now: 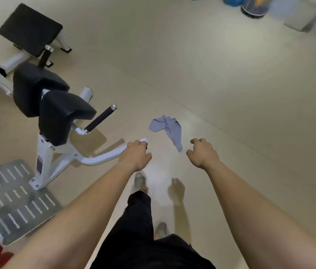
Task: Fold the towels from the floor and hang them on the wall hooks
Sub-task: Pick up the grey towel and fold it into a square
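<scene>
A crumpled grey-blue towel (168,129) lies on the beige floor ahead of me. My left hand (135,155) hangs in the air to the towel's lower left, fingers loosely curled, holding nothing. To the towel's lower right my right hand (202,152) is stretched out, fingers loosely bent and empty, close to the towel's near tip but not touching it. No wall hooks are in view.
A white-framed exercise machine with black pads (56,111) stands at left, its base bar (102,157) reaching under my left hand. Its metal footplate (11,200) lies at lower left. Bags and a striped basket (254,6) sit far back right. My feet (140,181) are below.
</scene>
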{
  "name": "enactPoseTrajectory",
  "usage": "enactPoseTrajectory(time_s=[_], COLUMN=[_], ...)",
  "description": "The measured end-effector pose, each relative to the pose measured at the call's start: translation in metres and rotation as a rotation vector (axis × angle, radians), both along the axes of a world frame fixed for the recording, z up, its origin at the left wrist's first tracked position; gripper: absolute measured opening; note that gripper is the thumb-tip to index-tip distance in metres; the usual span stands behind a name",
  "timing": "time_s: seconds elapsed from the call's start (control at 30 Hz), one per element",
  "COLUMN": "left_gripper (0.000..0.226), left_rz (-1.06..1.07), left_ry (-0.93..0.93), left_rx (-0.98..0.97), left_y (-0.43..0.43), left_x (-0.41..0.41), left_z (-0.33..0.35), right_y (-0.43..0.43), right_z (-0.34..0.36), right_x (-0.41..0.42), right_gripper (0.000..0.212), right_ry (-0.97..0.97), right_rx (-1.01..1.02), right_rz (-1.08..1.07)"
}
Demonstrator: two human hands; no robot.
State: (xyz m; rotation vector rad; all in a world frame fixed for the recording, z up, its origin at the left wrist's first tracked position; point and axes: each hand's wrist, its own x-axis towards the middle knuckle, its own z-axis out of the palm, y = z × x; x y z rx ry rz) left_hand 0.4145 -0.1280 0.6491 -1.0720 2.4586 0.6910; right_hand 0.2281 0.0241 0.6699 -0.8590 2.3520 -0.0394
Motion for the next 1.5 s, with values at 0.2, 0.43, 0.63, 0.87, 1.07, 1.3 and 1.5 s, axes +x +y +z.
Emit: enactPoseTrajectory(time_s=[0.2,0.43,0.63,0.87,1.07,1.3,1.5], left_gripper=[0.052,0.05,0.049,0.048,0.054,0.056,0.05], left_rz=[-0.146,-0.185,-0.08,0.124,0.182,0.156,0.026], left_ry=[-0.024,-0.04,-0.09,-0.153,-0.229,-0.191,-0.103], left_rx=[0.058,0.13,0.203,0.297,0.329,0.224,-0.111], left_y=[-0.039,-0.114,-0.164,-0.172,-0.183,-0.235,-0.283], left_x=[-0.108,-0.212,-0.268,-0.303,-0.326,-0.386,-0.433], left_z=[-0.032,-0.074,-0.151,-0.32,-0.491,-0.675,-0.78], right_y=[-0.025,-0.095,-0.158,-0.18,-0.187,-0.221,-0.265], right_z=[-0.029,-0.063,-0.141,-0.328,-0.507,-0.71,-0.819], right_x=[-0.077,-0.156,-0.206,-0.24,-0.272,-0.306,-0.325], right_gripper=[0.055,0.051,0.049,0.049,0.049,0.045,0.049], right_ry=[-0.032,-0.114,-0.225,-0.363,-0.343,-0.294,-0.018], right_rx=[0.042,0.044,-0.013,0.1,0.209,0.105,-0.106], right_rz=[-0.118,-0.241,-0.205,-0.033,0.058,0.024,0.068])
